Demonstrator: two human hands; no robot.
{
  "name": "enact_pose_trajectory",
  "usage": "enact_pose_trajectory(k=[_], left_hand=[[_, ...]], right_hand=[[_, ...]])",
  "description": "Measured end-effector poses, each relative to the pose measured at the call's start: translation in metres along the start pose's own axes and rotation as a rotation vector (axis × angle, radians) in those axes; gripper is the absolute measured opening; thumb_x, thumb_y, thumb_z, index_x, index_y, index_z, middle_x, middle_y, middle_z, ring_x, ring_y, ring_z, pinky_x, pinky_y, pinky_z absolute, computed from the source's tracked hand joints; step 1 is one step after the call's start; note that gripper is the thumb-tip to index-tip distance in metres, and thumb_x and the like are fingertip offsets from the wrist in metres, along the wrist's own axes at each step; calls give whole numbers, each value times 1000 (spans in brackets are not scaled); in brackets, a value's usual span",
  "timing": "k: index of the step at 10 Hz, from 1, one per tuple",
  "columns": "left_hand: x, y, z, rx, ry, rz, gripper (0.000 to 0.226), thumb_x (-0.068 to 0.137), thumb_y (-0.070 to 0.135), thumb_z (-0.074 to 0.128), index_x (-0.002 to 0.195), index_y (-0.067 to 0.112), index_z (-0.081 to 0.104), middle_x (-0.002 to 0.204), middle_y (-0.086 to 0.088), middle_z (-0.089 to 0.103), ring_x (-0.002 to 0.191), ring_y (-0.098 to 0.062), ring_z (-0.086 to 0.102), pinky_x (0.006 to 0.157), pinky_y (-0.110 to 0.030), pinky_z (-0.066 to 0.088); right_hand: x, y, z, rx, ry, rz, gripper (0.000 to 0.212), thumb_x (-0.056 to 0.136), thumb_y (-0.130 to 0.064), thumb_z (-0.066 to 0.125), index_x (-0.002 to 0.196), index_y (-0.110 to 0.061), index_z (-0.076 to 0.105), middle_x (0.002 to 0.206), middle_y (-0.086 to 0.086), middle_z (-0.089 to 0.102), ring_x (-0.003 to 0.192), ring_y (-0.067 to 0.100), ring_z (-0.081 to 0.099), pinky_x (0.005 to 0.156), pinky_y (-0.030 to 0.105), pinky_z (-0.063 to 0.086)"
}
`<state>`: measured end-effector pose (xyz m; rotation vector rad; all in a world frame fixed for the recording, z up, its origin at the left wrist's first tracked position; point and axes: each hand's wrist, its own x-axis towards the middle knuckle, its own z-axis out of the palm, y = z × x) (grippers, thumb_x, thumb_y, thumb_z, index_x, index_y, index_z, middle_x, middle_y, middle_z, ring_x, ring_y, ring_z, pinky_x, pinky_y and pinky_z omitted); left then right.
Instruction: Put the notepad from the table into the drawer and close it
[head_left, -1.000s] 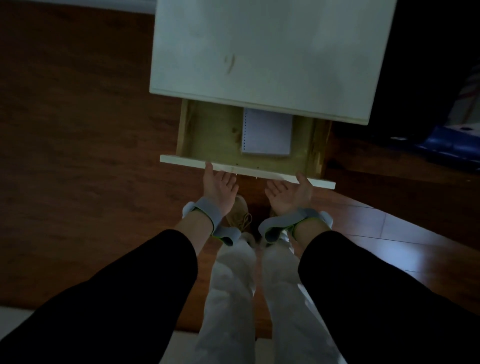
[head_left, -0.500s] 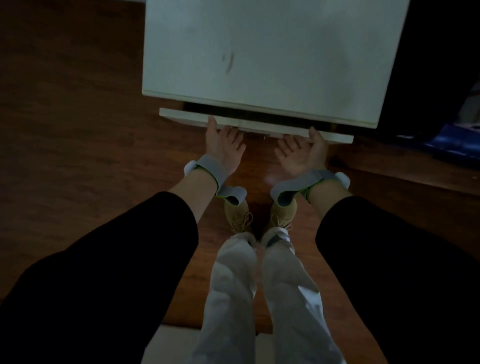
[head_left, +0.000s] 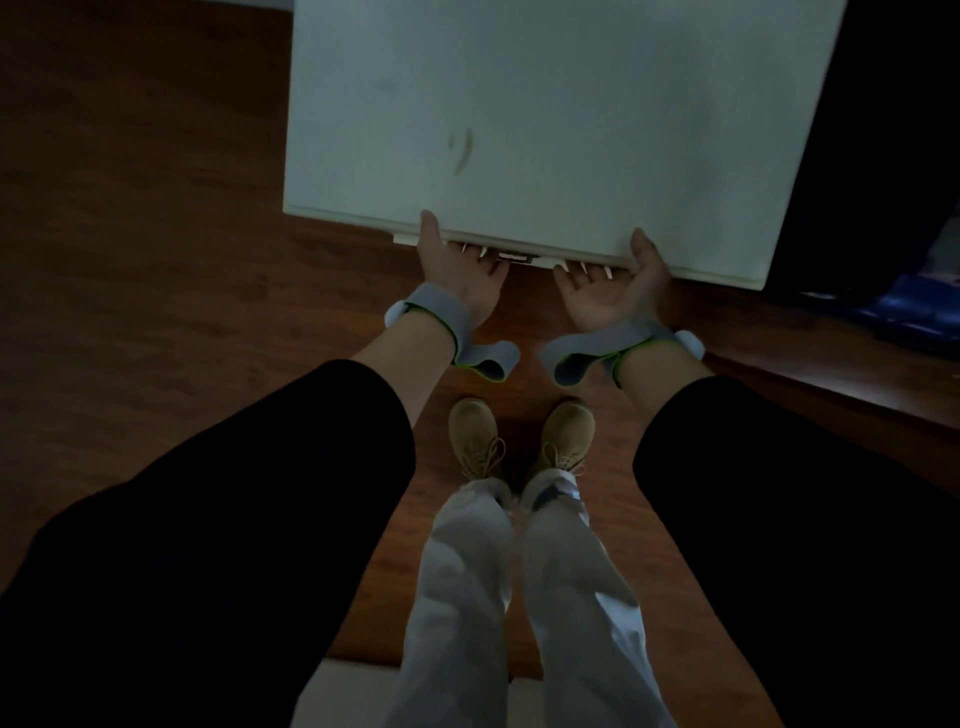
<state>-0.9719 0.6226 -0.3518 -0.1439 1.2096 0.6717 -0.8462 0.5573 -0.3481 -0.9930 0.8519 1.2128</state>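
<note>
Both grips open, palms up, left hand (head_left: 457, 270) and right hand (head_left: 613, 291) fingertips under drawer (head_left: 524, 257) front.

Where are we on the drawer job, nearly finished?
Nearly. The table top is bare and no notepad is visible, so it is presumably inside. The drawer is almost shut: only a thin strip of its front shows under the table edge. The left hand and right hand press open against it. Left: the last push, then letting go.
</note>
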Motion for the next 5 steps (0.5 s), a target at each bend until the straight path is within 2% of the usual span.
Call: enact_pose_trajectory(k=[1,2,3,4,5], left_hand=[[-1,1,-1,30,-7,8,75,95,59,25,152,12,24,157,-11,31,146,-30,27,120,-43,15],[-4,1,-2,162,8,8,74,96,59,22,153,12,19,160,-11,25,147,-28,24,120,-42,16],[-9,-3,-1,480,61,-13,69,98,54,22,152,10,23,156,-11,34,142,-27,36,115,-40,26],[-21,-8,-2,1167,82,29,58,102,42,26,146,6,34,150,-12,42,136,-29,43,108,-37,33],[-40,-15,-18,1710,10,214,57,100,43,34,145,8,37,149,-13,44,135,-31,43,109,-37,33]], right_hand=[[-1,-2,-2,-37,-9,11,49,95,-33,52,138,-10,45,144,13,48,135,35,42,115,48,25],[-4,-6,-1,-135,25,7,51,97,-33,49,141,-9,41,143,14,49,134,35,44,115,48,25],[-11,-8,0,-410,80,33,47,99,-34,44,140,-11,39,138,15,54,126,33,51,110,45,33],[-22,-7,-5,-922,142,74,42,99,-36,40,131,-10,48,131,15,60,108,30,59,106,44,39],[-36,-3,-15,-1322,169,-168,30,99,-32,45,111,-8,58,120,22,64,99,32,59,86,39,44]])
